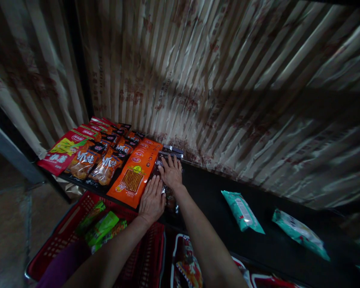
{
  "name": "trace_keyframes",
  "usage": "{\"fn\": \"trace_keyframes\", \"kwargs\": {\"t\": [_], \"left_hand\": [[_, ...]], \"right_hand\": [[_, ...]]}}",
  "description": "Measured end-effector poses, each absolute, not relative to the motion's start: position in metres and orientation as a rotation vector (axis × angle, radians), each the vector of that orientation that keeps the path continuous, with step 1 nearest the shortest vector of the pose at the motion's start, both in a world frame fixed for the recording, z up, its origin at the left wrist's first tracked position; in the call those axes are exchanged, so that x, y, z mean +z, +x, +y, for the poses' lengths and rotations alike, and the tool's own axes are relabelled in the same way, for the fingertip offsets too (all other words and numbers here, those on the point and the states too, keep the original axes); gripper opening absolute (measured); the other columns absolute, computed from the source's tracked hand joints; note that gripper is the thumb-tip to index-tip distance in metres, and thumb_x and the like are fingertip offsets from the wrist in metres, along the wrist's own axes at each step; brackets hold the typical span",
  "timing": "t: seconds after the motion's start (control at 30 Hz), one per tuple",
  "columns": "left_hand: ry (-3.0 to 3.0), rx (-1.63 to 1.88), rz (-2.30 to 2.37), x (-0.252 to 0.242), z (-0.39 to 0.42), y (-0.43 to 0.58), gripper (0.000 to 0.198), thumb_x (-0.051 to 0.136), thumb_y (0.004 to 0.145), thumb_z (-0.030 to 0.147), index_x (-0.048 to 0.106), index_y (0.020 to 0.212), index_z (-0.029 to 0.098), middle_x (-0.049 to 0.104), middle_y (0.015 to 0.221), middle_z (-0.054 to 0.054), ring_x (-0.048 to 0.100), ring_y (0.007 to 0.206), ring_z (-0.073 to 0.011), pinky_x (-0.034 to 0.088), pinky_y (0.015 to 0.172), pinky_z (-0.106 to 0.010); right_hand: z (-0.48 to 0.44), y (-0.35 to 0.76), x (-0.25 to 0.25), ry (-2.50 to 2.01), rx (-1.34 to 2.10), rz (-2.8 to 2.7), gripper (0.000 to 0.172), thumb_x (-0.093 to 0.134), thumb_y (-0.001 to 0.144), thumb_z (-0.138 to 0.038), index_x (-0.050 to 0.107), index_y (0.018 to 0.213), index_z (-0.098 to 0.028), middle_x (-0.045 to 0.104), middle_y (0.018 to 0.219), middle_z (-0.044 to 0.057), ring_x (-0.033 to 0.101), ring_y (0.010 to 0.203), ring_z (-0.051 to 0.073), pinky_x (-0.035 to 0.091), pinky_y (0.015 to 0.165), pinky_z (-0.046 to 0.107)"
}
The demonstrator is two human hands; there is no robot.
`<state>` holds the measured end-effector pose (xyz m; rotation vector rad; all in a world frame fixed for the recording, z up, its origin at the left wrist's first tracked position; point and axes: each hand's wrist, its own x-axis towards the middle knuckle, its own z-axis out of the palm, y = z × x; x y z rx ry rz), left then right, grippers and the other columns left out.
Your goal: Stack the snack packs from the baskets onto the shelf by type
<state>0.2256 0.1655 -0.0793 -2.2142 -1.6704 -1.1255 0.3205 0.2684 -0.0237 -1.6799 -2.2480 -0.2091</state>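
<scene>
Head view: dark packets [170, 202], centre of row

Left end of shelf [198, 190]: red packets [61, 154] overlap front to back, presumably to keep each top label readable. Next, black-and-orange packets [108, 164]. Below, red basket [57, 244] holding green packets [103, 228]. Orange packets [135, 168] overlap likewise. Left hand [152, 200]: palm down, fingers extended, at the dark packets' near-left side. Right hand [171, 172]: fingers spread, farther back on them. Neither grips; flat contact probably steadies slippery film. Right: two teal packets [243, 210], apart, askew.
</scene>
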Motion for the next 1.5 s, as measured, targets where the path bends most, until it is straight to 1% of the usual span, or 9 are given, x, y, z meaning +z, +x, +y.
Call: {"fn": "trace_keyframes", "kwargs": {"t": [0.1, 0.3, 0.47, 0.67, 0.8, 0.9, 1.17, 1.3, 1.5], "left_hand": [[-2.223, -1.074, -1.7, -0.08, 0.167, 0.227, 0.046, 0.039, 0.088, 0.021, 0.045, 0.131, 0.006, 0.044, 0.14, -0.018, 0.034, 0.135, -0.0262, 0.036, 0.108, -0.045], [-2.254, -0.966, -1.763, -0.084, 0.167, 0.229, 0.049, 0.043, 0.087, 0.027, 0.044, 0.132, 0.006, 0.042, 0.141, -0.02, 0.031, 0.136, -0.0309, 0.037, 0.106, -0.048], [-2.255, -0.959, -1.784, -0.085, 0.167, 0.23, 0.049, 0.042, 0.088, 0.028, 0.043, 0.132, 0.006, 0.04, 0.142, -0.021, 0.031, 0.136, -0.0309, 0.037, 0.106, -0.049], [-2.267, -1.01, -1.772, -0.082, 0.166, 0.228, 0.049, 0.041, 0.088, 0.028, 0.043, 0.132, 0.007, 0.039, 0.143, -0.02, 0.027, 0.138, -0.0303, 0.035, 0.107, -0.048], [-2.263, -1.038, -1.765, -0.08, 0.164, 0.225, 0.047, 0.04, 0.089, 0.029, 0.045, 0.132, 0.008, 0.041, 0.143, -0.018, 0.029, 0.137, -0.0279, 0.033, 0.109, -0.046], [-2.244, -1.045, -1.762, -0.079, 0.162, 0.223, 0.045, 0.038, 0.091, 0.027, 0.047, 0.131, 0.01, 0.042, 0.142, -0.016, 0.03, 0.137, -0.0264, 0.032, 0.109, -0.044], [-2.247, -0.986, -1.761, -0.075, 0.157, 0.222, 0.043, 0.038, 0.091, 0.029, 0.052, 0.129, 0.014, 0.043, 0.142, -0.014, 0.035, 0.134, -0.0281, 0.033, 0.107, -0.045], [-2.255, -0.963, -1.755, -0.076, 0.152, 0.22, 0.044, 0.038, 0.091, 0.029, 0.052, 0.129, 0.014, 0.043, 0.142, -0.015, 0.036, 0.133, -0.0286, 0.033, 0.107, -0.046], [-2.255, -0.95, -1.777, -0.081, 0.147, 0.22, 0.044, 0.038, 0.09, 0.028, 0.051, 0.129, 0.013, 0.044, 0.141, -0.017, 0.037, 0.133, -0.0292, 0.035, 0.105, -0.046]], "right_hand": [[0.285, 0.317, -0.018, -1.763, -0.126, -2.292, 0.059, 0.035, 0.089, -0.056, 0.036, 0.141, -0.028, 0.029, 0.152, 0.007, 0.008, 0.142, 0.034, 0.009, 0.11, 0.055], [0.302, 0.317, -0.012, -2.052, 0.089, -2.362, 0.075, 0.023, 0.081, -0.074, 0.019, 0.145, -0.036, 0.012, 0.157, 0.003, 0.003, 0.141, 0.04, 0.007, 0.107, 0.061], [0.305, 0.318, -0.014, -2.029, 0.178, -2.371, 0.08, 0.025, 0.077, -0.078, 0.019, 0.145, -0.036, 0.014, 0.156, 0.004, 0.003, 0.14, 0.043, 0.008, 0.106, 0.063], [0.302, 0.319, -0.011, -1.93, 0.078, -2.326, 0.074, 0.03, 0.082, -0.072, 0.024, 0.145, -0.033, 0.022, 0.154, 0.007, 0.01, 0.14, 0.039, 0.01, 0.107, 0.06], [0.283, 0.328, -0.004, -1.638, -0.178, -2.047, 0.057, 0.031, 0.092, -0.052, 0.037, 0.14, -0.023, 0.032, 0.149, 0.01, 0.018, 0.14, 0.027, 0.015, 0.111, 0.051], [0.262, 0.34, -0.009, -1.615, -0.224, -1.803, 0.051, 0.028, 0.094, -0.042, 0.042, 0.137, -0.018, 0.033, 0.149, 0.011, 0.022, 0.139, 0.024, 0.022, 0.11, 0.047], [0.232, 0.349, -0.041, -1.854, 0.072, -1.907, 0.049, 0.034, 0.091, -0.04, 0.042, 0.137, -0.025, 0.022, 0.154, 0.005, 0.018, 0.14, 0.029, 0.032, 0.105, 0.049], [0.226, 0.348, -0.044, -1.895, 0.146, -1.912, 0.05, 0.033, 0.091, -0.04, 0.039, 0.139, -0.026, 0.021, 0.154, 0.005, 0.017, 0.141, 0.028, 0.032, 0.106, 0.049], [0.223, 0.346, -0.046, -1.932, 0.093, -1.945, 0.05, 0.031, 0.092, -0.04, 0.039, 0.139, -0.024, 0.021, 0.154, 0.006, 0.017, 0.141, 0.027, 0.03, 0.107, 0.046]]}}
